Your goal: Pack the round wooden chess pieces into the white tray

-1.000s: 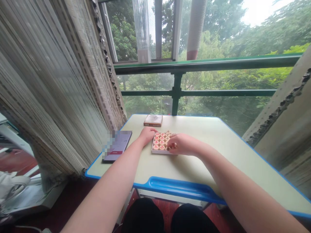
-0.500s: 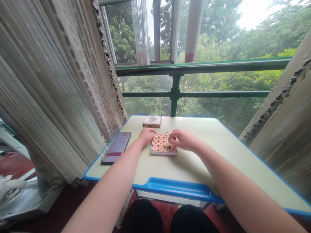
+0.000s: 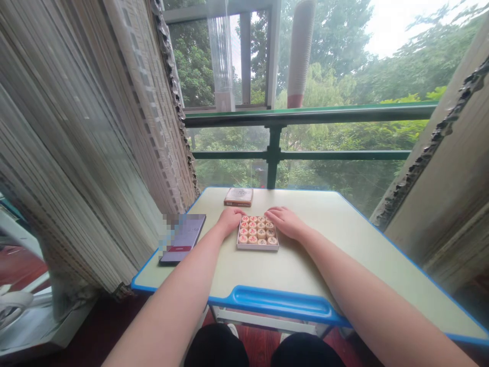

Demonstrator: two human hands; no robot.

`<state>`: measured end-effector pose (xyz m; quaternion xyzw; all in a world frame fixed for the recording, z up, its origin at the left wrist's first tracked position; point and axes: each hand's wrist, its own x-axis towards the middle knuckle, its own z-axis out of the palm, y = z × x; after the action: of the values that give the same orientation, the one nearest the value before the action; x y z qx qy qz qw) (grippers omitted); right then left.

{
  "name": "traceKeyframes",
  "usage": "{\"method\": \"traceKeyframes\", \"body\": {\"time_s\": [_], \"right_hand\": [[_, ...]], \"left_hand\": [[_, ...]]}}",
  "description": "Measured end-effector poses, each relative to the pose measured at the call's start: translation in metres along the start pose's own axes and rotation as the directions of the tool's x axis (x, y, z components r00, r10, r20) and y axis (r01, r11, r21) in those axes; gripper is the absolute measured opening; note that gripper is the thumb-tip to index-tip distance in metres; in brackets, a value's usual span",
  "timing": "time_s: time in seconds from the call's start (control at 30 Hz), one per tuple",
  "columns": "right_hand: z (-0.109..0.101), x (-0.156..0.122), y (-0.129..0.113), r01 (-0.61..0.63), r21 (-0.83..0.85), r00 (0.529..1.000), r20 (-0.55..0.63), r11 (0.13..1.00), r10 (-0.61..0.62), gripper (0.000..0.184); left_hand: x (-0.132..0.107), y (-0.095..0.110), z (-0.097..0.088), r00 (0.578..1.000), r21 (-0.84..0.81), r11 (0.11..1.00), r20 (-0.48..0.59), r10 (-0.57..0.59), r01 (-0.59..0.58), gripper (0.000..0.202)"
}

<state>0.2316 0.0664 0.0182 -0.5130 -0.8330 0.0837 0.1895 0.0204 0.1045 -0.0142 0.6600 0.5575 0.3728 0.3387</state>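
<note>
A shallow white tray (image 3: 256, 247) packed with several round wooden chess pieces (image 3: 257, 232) marked in red lies on the pale desk (image 3: 313, 260). My left hand (image 3: 228, 220) rests against the tray's left far corner, fingers curled on its rim. At the tray's right far corner lies my right hand (image 3: 286, 220), fingers stretched out flat and touching the edge, holding nothing.
A brown box lid (image 3: 239, 196) lies at the desk's far edge. A phone (image 3: 183, 237) sits at the left side. Curtains (image 3: 95, 132) hang close on the left and right. A green railing (image 3: 305, 114) and window stand behind the desk.
My right hand has left the tray's near right pieces and moved to its far right corner, fingers now flat. The whole grid of pieces shows. The view has tilted down a little.
</note>
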Motion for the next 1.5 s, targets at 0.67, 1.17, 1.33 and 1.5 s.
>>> {"method": "traceKeyframes", "body": {"time_s": [0.67, 1.17, 1.33, 1.5], "right_hand": [[0.004, 0.005, 0.02, -0.186, -0.163, 0.981, -0.089, 0.969, 0.173, 0.029], [0.003, 0.005, 0.015, -0.284, -0.174, 0.956, -0.13, 0.943, 0.264, 0.032], [-0.001, 0.005, 0.012, -0.282, -0.147, 0.953, -0.156, 0.948, 0.259, 0.029], [-0.007, 0.002, 0.006, -0.186, 0.084, 0.933, -0.296, 0.979, 0.203, 0.025]], "left_hand": [[-0.003, 0.004, -0.001, 1.0, 0.004, 1.0, -0.017, -0.023, 0.023, 0.024], [-0.001, 0.002, -0.001, 1.0, 0.032, 0.999, -0.016, -0.014, 0.014, 0.024], [-0.001, 0.002, -0.001, 1.0, 0.029, 0.999, -0.018, -0.013, 0.013, 0.025], [-0.001, 0.002, -0.001, 1.0, 0.028, 1.0, -0.01, -0.005, 0.005, 0.024]]}}
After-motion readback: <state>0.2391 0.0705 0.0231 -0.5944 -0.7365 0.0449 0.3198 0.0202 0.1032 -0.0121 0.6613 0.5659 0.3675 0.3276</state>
